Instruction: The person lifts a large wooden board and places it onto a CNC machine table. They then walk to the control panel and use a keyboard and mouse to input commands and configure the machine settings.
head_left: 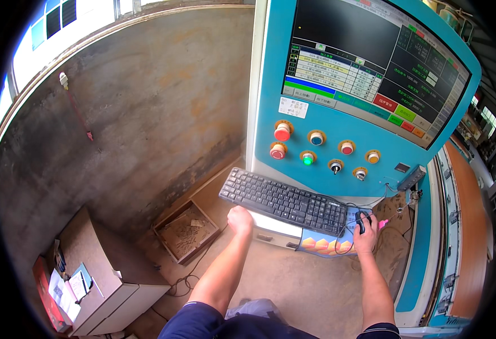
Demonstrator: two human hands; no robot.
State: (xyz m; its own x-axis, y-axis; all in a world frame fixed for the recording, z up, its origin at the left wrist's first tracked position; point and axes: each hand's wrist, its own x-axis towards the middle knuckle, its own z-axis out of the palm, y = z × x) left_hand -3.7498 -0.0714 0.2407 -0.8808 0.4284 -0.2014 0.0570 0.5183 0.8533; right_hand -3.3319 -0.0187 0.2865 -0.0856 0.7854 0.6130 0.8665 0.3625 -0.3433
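My right hand [365,236] lies over a black computer mouse [363,221], fingers wrapped round it, on a colourful mouse pad [321,244]. My left hand [240,219] is closed in a fist at the left end of the white keyboard shelf [276,227]. Whatever its fingers hold, if anything, is hidden. Just beyond that fist, a black keyboard [285,199] lies slanted along the shelf. Above it stands a teal control cabinet [327,176] with a lit screen [372,68] showing a list and coloured on-screen buttons.
Push buttons, including a red one [282,133] and a lit green one [307,159], project above the keyboard. A shallow wooden box [186,231] sits on the floor. A cabinet [112,274] with papers stands at the lower left. Cables hang beside the mouse.
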